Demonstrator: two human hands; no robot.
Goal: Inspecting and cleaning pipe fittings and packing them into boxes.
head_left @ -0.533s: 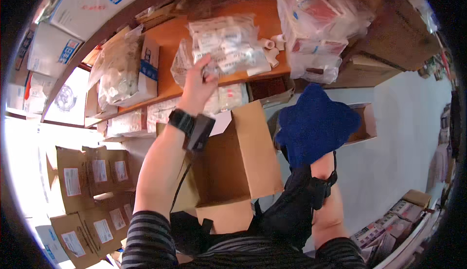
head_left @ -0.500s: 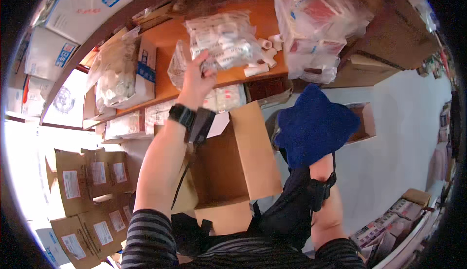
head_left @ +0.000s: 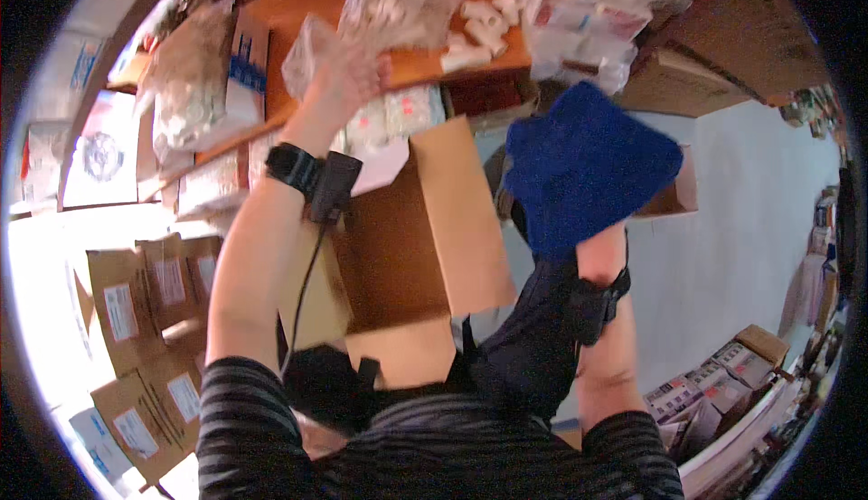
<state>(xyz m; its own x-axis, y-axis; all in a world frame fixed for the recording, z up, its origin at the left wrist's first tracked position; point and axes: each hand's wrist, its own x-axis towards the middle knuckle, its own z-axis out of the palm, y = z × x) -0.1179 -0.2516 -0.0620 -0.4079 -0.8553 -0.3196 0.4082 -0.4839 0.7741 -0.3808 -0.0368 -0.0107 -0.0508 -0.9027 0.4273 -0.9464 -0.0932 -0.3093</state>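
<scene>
Left hand (head_left: 348,77), at seven o'clock from bagged white fittings (head_left: 402,12), and right hand (head_left: 599,251), under blue cloth (head_left: 592,170), had fingers of indeterminable grip.

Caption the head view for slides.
Left hand near a clear plastic bag of white pieces; right hand hidden by dark-blue cloth; open brown cardboard box between forearms.

Draped blue cloth (head_left: 588,170), filled clear bag (head_left: 404,7)

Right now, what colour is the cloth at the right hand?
The cloth is dark blue; the head view shows it best.
</scene>
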